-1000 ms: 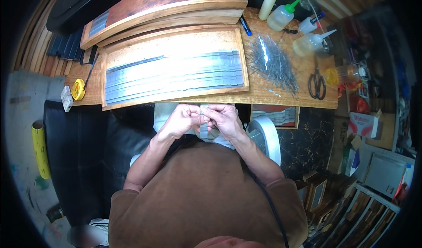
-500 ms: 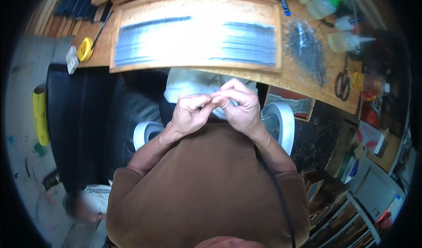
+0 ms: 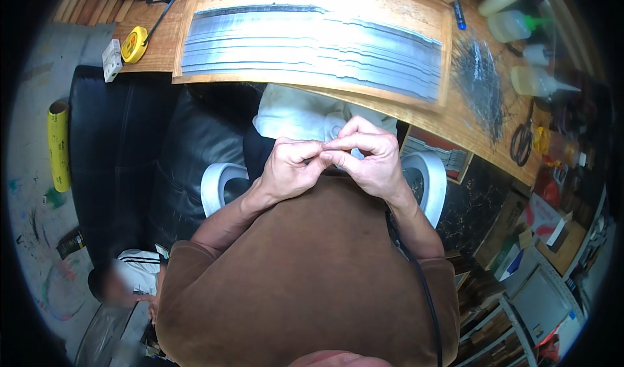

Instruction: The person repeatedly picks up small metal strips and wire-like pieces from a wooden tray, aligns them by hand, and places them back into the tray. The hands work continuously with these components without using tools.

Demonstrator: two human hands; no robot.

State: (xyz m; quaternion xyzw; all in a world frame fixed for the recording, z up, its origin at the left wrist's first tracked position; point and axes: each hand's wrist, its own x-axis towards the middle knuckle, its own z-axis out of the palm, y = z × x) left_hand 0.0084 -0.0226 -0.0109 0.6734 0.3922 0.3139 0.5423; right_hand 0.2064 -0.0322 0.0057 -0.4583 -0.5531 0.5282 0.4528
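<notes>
My left hand [image 3: 292, 167] and my right hand [image 3: 370, 156] meet in front of my chest, above my lap. Thumb and fingers of each are pinched, with the tips touching at the middle. Whatever lies between the fingertips is too small or hidden to make out. Beyond them, a shallow wooden tray [image 3: 444, 74] rests on the wooden table, nearest to my right hand. Long thin grey strips [image 3: 305, 45] lie in it in rows, partly washed out by glare.
A yellow tape measure [image 3: 134, 44] and a white box [image 3: 112, 61] sit at the table's left end. On the right are a pile of thin dark strands [image 3: 480, 84], black scissors [image 3: 522, 139], a blue marker [image 3: 459, 16] and squeeze bottles [image 3: 536, 81]. Another person [image 3: 130, 276] is at lower left.
The view has shifted, so the table and tray sit higher and further right in it. My hands stay pinched together, my right fingers slightly changed in pose.
</notes>
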